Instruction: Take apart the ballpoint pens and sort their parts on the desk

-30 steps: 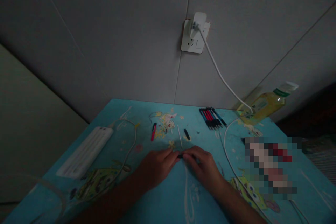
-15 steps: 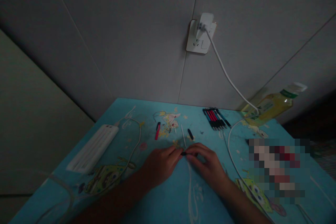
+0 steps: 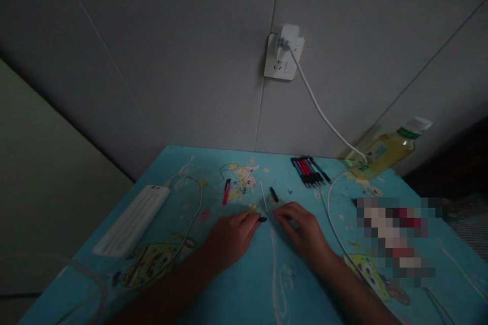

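Observation:
My left hand (image 3: 232, 233) pinches a small black pen part (image 3: 262, 219), whose dark tip pokes out past the fingertips. Just to the right, my right hand (image 3: 302, 227) is curled with thumb and fingertips close together. Whatever it pinches, if anything, is too small to make out. Between and beyond the hands lies a thin white pen refill (image 3: 264, 197). A short black pen piece (image 3: 274, 194) rests to the right of it. Farther left is a red pen barrel with a black clip end (image 3: 226, 192).
Several red, blue and black pens (image 3: 308, 172) lie in a row at the back. A white power strip (image 3: 131, 221) sits left, a tilted bottle of yellow liquid (image 3: 389, 155) right. A white cable (image 3: 314, 96) hangs from the wall socket (image 3: 271, 68) onto the blue table (image 3: 244, 294).
My right hand has come away from the black pen part that both hands were touching, leaving a gap. My left hand still has it. The view has shifted slightly.

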### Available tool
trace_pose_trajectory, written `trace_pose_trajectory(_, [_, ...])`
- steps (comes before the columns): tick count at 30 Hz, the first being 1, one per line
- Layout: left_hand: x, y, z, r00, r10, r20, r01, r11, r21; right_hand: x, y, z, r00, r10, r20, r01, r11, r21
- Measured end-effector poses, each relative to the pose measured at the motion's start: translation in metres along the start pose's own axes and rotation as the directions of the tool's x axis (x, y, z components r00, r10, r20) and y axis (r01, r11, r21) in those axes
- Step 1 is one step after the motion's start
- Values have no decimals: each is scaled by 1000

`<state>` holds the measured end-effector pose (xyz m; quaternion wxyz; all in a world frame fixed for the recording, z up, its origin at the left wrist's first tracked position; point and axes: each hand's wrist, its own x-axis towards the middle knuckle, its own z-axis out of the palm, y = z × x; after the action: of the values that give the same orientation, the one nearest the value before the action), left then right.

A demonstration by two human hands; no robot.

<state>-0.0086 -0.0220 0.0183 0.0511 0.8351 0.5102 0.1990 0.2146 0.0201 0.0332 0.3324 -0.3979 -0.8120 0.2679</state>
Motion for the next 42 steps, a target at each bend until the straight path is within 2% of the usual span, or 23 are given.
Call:
trace_pose_trajectory(2, [0, -2, 2, 1000, -6, 0, 6, 1000, -2, 3, 15, -8, 997, 18, -72, -27, 992, -127])
trace_pose_trajectory(5, [1, -2, 4, 1000, 3, -17, -3, 1000, 8, 6, 43, -22, 981, 86, -176, -142, 931, -335])
trace_pose_trajectory(8, [0, -2, 5, 999, 28, -39, -28, 1000, 11, 8, 63, -29, 969, 152, -196, -229, 854, -467])
trace_pose_trajectory(14, [-2, -1, 6, 998, 50, -43, -49, 999, 5, 7, 70, -29, 965, 172, -196, -250, 822, -512])
trace_pose_trajectory(19, [-1, 4, 4, 996, 63, -58, -64, 998, -21, 11, 44, -21, 959, 71, -273, -190, 879, -438])
trace_pose_trajectory(21, [-1, 6, 1, 993, 91, -77, -95, 994, -44, 22, 27, -7, 977, 32, -209, -114, 912, -395])
trace_pose_trajectory(24, [-3, 10, -4, 986, 127, -112, -134, 989, -59, 49, 4, 21, 998, 47, -34, -57, 906, -420])
trace_pose_trajectory(26, [-4, 11, -7, 982, 136, -128, -144, 988, -62, 68, -4, 39, 994, 108, 25, -83, 872, -482])
trace_pose_trajectory(30, [-4, 9, -8, 983, 125, -135, -135, 989, -68, 91, -5, 61, 978, 201, 53, -137, 815, -562])
trace_pose_trajectory(36, [0, 0, -7, 980, 103, -169, -115, 992, -58, 104, 4, 64, 970, 216, 108, -114, 804, -583])
trace_pose_trajectory(42, [2, -2, -1, 976, 90, -198, -96, 995, -21, 162, 11, 59, 972, 146, 183, -20, 830, -558])
